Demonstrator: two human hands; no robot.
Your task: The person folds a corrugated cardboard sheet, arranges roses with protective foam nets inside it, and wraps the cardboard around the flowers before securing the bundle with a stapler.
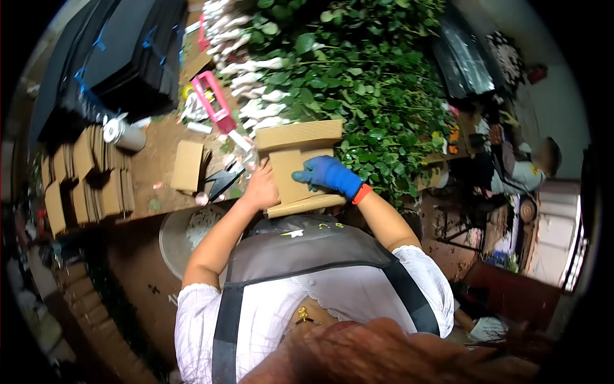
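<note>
Folded cardboard (291, 168) stands at the table's near edge, with a corrugated flap raised along its far side. My left hand (261, 187), bare, is closed on the left edge of the cardboard. My right hand (326, 176), in a blue glove with an orange cuff, lies over the right part of the cardboard with its fingers spread against the surface. Beyond the cardboard lie leafy green stems (364, 96) and a row of white-wrapped flower heads (265, 96). Black scissors (224, 179) rest left of my left hand.
A pink tape dispenser (214, 102), a small cardboard stack (188, 166), a white roll (125, 134) and more cardboard pieces (86, 179) are on the left. Black sheets (134, 51) lie behind them. Another person (521, 169) is at the far right.
</note>
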